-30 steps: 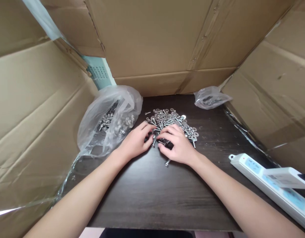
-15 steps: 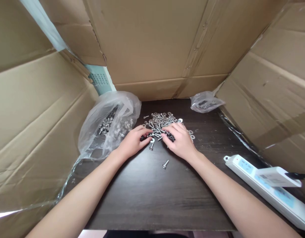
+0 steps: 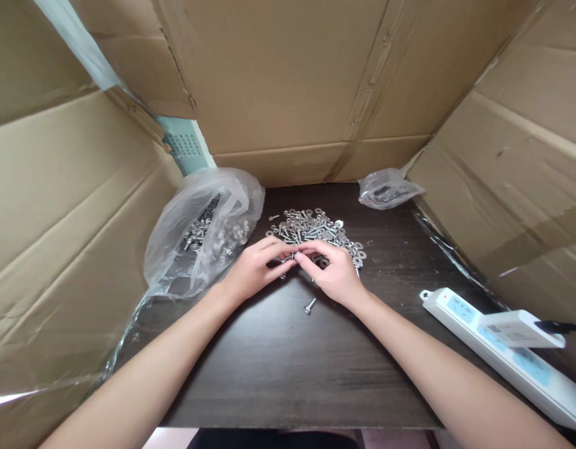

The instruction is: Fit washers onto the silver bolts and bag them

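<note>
My left hand (image 3: 256, 269) pinches a small silver bolt (image 3: 291, 256) between thumb and fingers, just in front of the pile. Closing in from the other side, my right hand (image 3: 333, 269) has its thumb and index fingertip pressed together at the bolt's end; what they pinch is too small to make out. Behind both hands spreads a pile of loose bolts, nuts and washers (image 3: 302, 226), partly covered by my fingers. Nearer to me, a single bolt (image 3: 309, 306) lies on the dark tabletop (image 3: 278, 368).
A large clear plastic bag (image 3: 175, 218) of bolts stands open at the left. A smaller bag (image 3: 385, 189) lies at the back right. A white power strip (image 3: 484, 349) with a plugged-in adapter (image 3: 522, 329) runs along the right. Cardboard walls (image 3: 288, 81) enclose the table.
My right hand has moved left from the pile to my left hand, and their fingertips now meet around the bolt. The view has shifted slightly.
</note>
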Tool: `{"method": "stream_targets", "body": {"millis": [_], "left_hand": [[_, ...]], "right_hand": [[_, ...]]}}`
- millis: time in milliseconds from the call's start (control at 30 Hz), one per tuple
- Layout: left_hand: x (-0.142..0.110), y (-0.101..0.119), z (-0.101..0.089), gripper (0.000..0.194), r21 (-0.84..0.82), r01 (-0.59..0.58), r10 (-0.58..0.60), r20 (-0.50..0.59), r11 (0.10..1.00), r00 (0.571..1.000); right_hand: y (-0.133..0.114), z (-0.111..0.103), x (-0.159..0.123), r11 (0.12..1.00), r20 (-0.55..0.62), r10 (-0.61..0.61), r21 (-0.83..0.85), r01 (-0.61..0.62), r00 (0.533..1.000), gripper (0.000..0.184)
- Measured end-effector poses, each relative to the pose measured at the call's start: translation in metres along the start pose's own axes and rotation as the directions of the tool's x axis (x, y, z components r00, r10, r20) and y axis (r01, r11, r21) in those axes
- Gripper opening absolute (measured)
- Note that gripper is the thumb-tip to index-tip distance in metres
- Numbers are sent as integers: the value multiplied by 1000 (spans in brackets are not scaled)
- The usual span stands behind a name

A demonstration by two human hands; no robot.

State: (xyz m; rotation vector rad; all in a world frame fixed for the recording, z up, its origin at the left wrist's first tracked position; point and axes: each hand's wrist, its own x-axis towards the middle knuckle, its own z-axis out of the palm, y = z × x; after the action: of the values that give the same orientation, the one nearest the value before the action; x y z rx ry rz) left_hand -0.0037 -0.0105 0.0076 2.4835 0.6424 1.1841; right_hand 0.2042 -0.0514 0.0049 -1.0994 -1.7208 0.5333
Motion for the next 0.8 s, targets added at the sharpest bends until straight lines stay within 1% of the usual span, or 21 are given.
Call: {"method": "stream_targets", "body": {"millis": [67, 133, 233, 300, 367, 433, 567, 800], "left_hand": [[0, 1, 1, 17, 1, 8, -8, -27, 1000, 1000], [0, 1, 1, 17, -9, 46, -46, -51, 999, 998], [0, 1, 0, 26, -55, 133, -137, -76, 990, 988], [-1, 1, 0, 30, -93, 169, -174, -49, 981, 984], [-2, 1, 1, 29, -109, 177, -177, 6, 978, 984], [-3, 2, 1, 24, -99, 164, -161, 40, 981, 986], [-5, 4, 2, 19, -66, 137, -135, 28, 988, 990], [-3, 5, 3, 16, -65, 154, -153, 27, 986, 988]], "right_hand": [[-2, 2, -1, 998, 1, 45, 53, -45, 999, 9], [-4, 3, -1, 995, -10, 68, 75, -67, 998, 8], [-5, 3, -1, 998, -51, 46, 54, -43, 998, 7], [-5, 2, -1, 1000, -71, 8, 20, -7, 997, 6], [-5, 2, -2, 1000, -65, -17, -8, 16, 998, 5], [-5, 2, -3, 1000, -44, -15, -11, 14, 999, 5], [-4, 3, -3, 1000, -27, 9, 9, -9, 1000, 6], [-5, 3, -2, 999, -48, -38, -38, 36, 998, 3]]}}
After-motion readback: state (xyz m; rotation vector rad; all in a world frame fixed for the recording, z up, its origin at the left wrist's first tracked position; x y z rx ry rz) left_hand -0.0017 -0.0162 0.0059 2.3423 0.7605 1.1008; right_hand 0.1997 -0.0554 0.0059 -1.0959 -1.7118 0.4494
